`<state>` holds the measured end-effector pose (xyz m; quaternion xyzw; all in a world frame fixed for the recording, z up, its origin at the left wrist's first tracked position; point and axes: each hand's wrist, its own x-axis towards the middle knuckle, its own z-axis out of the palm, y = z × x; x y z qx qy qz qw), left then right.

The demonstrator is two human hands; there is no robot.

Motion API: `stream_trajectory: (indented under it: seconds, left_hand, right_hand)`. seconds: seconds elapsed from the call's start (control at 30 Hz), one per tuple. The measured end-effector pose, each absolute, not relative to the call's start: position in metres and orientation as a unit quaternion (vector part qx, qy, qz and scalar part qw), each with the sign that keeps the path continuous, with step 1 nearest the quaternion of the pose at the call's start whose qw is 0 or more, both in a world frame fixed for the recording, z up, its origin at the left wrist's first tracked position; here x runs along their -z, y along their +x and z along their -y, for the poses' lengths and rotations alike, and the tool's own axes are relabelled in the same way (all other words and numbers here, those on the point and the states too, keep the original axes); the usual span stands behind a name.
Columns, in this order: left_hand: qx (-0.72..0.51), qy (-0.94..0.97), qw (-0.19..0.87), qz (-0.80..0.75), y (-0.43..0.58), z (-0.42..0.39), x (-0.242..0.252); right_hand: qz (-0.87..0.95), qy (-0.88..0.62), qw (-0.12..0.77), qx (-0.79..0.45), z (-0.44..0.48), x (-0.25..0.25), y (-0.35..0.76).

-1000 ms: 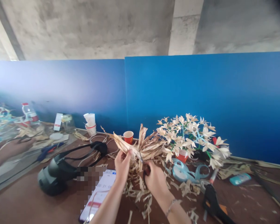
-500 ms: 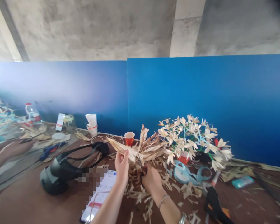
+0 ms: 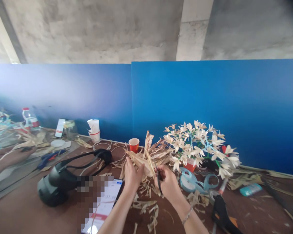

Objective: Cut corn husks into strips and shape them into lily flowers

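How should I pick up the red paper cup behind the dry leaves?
Try coming from above and pinching the red paper cup just below its rim: it stands upright with its mouth up, while dry leaves hide its lower front.

Craft workshop: scissors [image 3: 159,182], blue ribbon [image 3: 190,184]

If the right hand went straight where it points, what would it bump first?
Probably the pale dried husk just beyond the scissors in the right hand, though depth is hard to judge.
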<state>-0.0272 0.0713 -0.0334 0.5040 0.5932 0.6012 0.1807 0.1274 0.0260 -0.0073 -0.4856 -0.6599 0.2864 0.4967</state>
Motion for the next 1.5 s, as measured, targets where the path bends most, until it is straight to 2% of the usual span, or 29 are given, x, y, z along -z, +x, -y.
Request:
stream_trajectory:
  seconds: [0.07,0.13,0.23,0.4,0.67,0.8,0.93,1.03,1.13,1.23,1.5]
  left_hand:
    - [-0.582,0.545,0.068,-0.600,-0.023,-0.065,0.029]
    - [-0.560,0.613,0.064,-0.553,-0.020,-0.059,0.024]
    - [-0.517,0.682,0.208,-0.473,-0.014,-0.055,0.021]
    - [-0.488,0.603,0.461,-0.432,-0.007,-0.057,0.025]
    - [-0.488,0.504,0.627,-0.339,-0.003,-0.045,0.014]
    - [-0.532,0.468,0.614,-0.348,-0.005,-0.048,0.014]
    - [-0.670,0.323,0.569,-0.349,-0.012,-0.053,0.012]
    - [-0.735,0.242,0.537,-0.336,-0.012,-0.052,0.007]
    - [-0.741,0.219,0.530,-0.350,-0.006,-0.047,0.004]
    - [-0.741,0.215,0.521,-0.366,0.003,-0.041,0.007]
    - [-0.709,0.233,0.539,-0.389,0.013,-0.034,0.015]
  right_hand:
    - [0.662,-0.476,0.512,-0.272,-0.023,0.005,0.126]
    - [0.660,-0.471,0.526,-0.256,-0.021,0.003,0.126]
    - [0.662,-0.471,0.527,-0.248,-0.020,0.001,0.127]
    - [0.653,-0.494,0.527,-0.228,-0.015,-0.001,0.130]
    - [0.663,-0.491,0.523,-0.212,-0.018,-0.001,0.131]
    - [0.658,-0.489,0.527,-0.224,-0.014,-0.007,0.133]
    - [0.644,-0.502,0.523,-0.246,-0.003,-0.006,0.133]
    - [0.639,-0.509,0.489,-0.307,0.000,0.005,0.128]
    - [0.627,-0.472,0.458,-0.418,-0.003,0.018,0.118]
    - [0.589,-0.434,0.479,-0.485,-0.006,0.024,0.110]
    - [0.575,-0.467,0.493,-0.456,-0.008,0.020,0.110]
